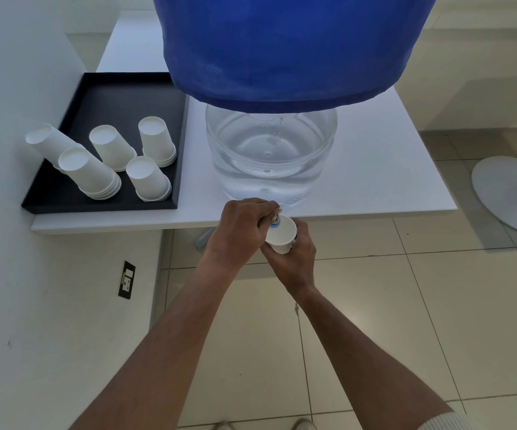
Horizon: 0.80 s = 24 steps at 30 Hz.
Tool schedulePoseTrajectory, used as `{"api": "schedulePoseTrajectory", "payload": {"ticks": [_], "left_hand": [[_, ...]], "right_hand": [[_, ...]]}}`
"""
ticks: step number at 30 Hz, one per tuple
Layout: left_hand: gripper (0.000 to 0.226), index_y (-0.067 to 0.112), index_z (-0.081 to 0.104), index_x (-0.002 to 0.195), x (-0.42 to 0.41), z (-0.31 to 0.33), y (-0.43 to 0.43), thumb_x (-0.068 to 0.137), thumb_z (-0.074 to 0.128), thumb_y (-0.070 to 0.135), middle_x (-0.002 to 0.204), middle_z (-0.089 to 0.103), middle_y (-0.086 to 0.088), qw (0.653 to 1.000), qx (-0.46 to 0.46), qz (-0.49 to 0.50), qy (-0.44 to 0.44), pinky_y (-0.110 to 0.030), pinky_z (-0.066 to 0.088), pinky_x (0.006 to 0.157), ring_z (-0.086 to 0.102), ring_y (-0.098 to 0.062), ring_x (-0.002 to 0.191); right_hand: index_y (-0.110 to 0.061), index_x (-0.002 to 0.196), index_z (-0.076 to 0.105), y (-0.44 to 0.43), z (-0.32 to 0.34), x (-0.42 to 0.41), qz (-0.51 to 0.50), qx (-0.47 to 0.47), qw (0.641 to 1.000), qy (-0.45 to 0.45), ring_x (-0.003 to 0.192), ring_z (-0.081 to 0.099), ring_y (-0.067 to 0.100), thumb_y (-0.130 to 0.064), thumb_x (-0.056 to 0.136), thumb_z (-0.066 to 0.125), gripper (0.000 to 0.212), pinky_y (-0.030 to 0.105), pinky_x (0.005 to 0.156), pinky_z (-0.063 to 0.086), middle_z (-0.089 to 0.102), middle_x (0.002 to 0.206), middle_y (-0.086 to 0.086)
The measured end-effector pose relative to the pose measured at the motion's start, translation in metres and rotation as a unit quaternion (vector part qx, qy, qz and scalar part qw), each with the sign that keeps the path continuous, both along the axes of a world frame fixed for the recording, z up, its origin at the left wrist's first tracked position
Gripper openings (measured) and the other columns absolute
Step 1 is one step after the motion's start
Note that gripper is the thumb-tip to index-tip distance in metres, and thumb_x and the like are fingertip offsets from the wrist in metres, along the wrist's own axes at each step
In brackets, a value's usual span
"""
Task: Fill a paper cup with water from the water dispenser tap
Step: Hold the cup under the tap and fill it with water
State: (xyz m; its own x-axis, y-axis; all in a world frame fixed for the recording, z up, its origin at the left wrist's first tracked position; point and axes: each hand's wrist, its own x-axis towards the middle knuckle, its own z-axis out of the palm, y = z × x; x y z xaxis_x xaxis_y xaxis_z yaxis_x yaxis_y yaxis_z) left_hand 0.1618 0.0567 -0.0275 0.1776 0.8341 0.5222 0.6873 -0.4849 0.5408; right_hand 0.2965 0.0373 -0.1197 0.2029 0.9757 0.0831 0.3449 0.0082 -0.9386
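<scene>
left hand (240, 231) clenched over the small tap (275, 219) at the front foot of the clear plastic water bottle (271, 150), fingers curled on its lever; a blue ring shows just under the fingertips. right hand (294, 256) wraps from below around a white paper cup (282, 235), holding it upright, mouth just beneath the tap, out past the front edge of the white tabletop (390, 181). water level inside the cup cannot be told. a blue fabric cover (282, 48) drapes the upper bottle; faint embossed marks on the clear shoulder are too small to read. left of the bottle, a black rectangular tray (120, 97) carries five stacks of upturned white paper cups (150, 178), none printed. a dark wall socket (126, 279) sits low on the white wall, its markings unreadable. pale tiled floor (406, 336) below
</scene>
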Motion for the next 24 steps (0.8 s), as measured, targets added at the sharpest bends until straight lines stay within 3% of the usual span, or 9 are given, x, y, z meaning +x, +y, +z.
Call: {"api": "schedulePoseTrajectory", "payload": {"ticks": [6,19,24], "left_hand": [[0.011,0.000,0.082,0.092,-0.0010,-0.0005,0.0006,0.089,0.072,0.003,0.082,0.082,-0.010,1.000,0.002,-0.007,-0.002,-0.038,0.061,0.064,0.078,-0.027,0.074],[0.009,0.001,0.083,0.092,-0.0013,0.0012,0.0009,0.086,0.077,-0.002,0.083,0.083,-0.008,1.000,0.000,-0.004,0.000,-0.030,0.056,0.067,0.078,-0.023,0.074],[0.011,0.001,0.083,0.093,0.0005,0.0032,-0.0012,0.089,0.074,0.005,0.084,0.083,-0.008,1.000,-0.002,0.005,-0.008,-0.030,0.057,0.068,0.078,-0.022,0.074]], "right_hand": [[-0.021,0.118,0.060,-0.0017,-0.0006,-0.0007,-0.005,0.000,1.000,0.016,0.095,0.072,0.013,-0.032,0.072,0.093,0.057,0.033,0.080,0.060,0.072,0.105,-0.006],[-0.021,0.119,0.059,-0.0024,0.0007,-0.0017,-0.001,0.009,1.000,0.015,0.097,0.070,0.010,-0.031,0.073,0.094,0.059,0.035,0.082,0.060,0.071,0.106,-0.007],[-0.021,0.118,0.059,-0.0016,-0.0002,-0.0015,-0.002,0.009,1.000,0.008,0.096,0.070,0.011,-0.031,0.072,0.095,0.059,0.038,0.081,0.060,0.070,0.106,-0.006]]}}
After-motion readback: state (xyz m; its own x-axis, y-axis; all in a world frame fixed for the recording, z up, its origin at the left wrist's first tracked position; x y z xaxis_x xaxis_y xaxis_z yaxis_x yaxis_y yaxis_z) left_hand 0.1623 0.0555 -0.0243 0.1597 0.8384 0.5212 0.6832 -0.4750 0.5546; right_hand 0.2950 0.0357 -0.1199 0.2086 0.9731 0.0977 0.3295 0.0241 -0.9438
